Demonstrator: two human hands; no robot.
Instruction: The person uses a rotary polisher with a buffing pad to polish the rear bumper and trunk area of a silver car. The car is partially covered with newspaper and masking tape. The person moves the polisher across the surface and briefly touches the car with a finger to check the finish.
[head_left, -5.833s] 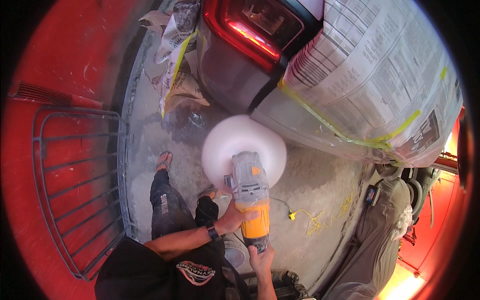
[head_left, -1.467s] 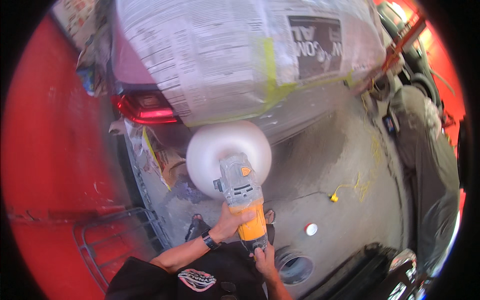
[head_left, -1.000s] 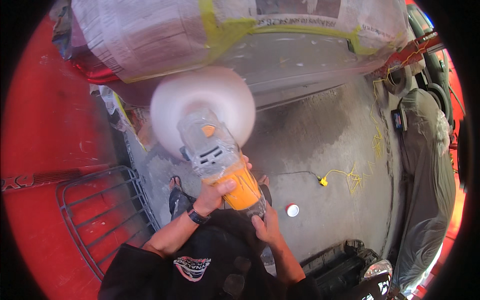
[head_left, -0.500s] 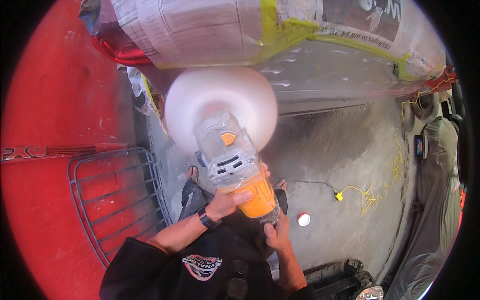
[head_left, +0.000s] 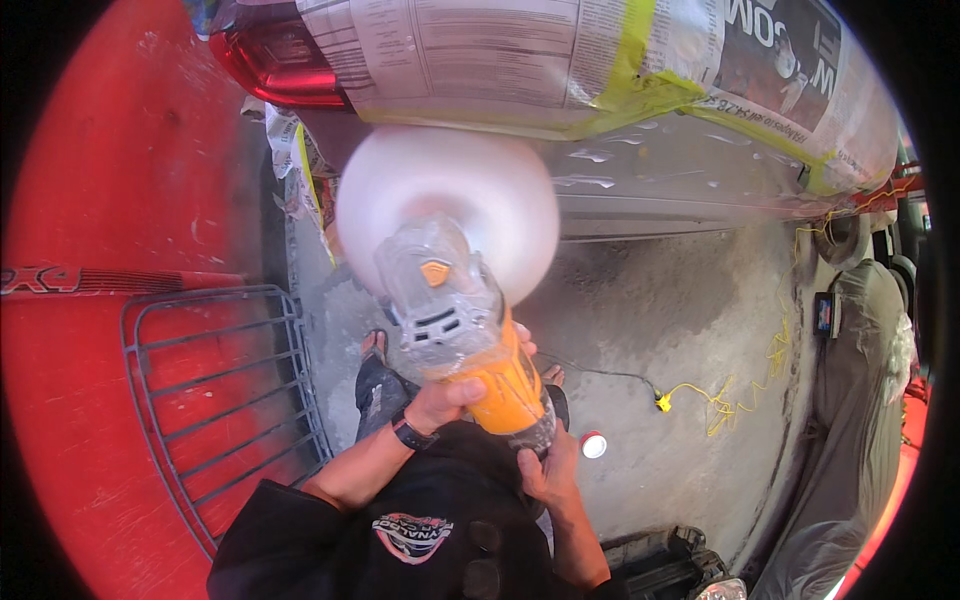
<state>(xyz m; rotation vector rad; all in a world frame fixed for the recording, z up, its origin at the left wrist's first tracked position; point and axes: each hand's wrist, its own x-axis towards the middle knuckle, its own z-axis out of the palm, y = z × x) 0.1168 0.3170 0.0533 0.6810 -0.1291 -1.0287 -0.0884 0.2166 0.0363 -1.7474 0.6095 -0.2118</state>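
My left hand [head_left: 452, 402], wearing a dark watch, is wrapped round the orange body of a power polisher [head_left: 512, 385]. At its rear end, my right hand [head_left: 548, 470] grips the dark grey tail of the housing. The polisher's large white round pad [head_left: 505, 215] is blurred, as if spinning. Its far edge is up against the grey car panel [head_left: 690, 160], which carries whitish smears; the exact contact is hidden behind the pad. Above the panel, newspaper sheets [head_left: 480, 55] are held on with yellow masking tape [head_left: 625, 65].
Left of the newspaper is a red tail light [head_left: 275, 65]. A dark metal rack [head_left: 215, 400] leans by a red wall [head_left: 110, 180]. On the grey floor lie a dark cable with a yellow plug [head_left: 664, 402], a yellow cord [head_left: 778, 350] and a small red-rimmed tin [head_left: 593, 445]. A covered shape [head_left: 860, 400] stands right.
In the picture, the newspaper, tape and panel sit further right and more of the tail light shows. The polisher's body has swung slightly left; both hands keep their hold.
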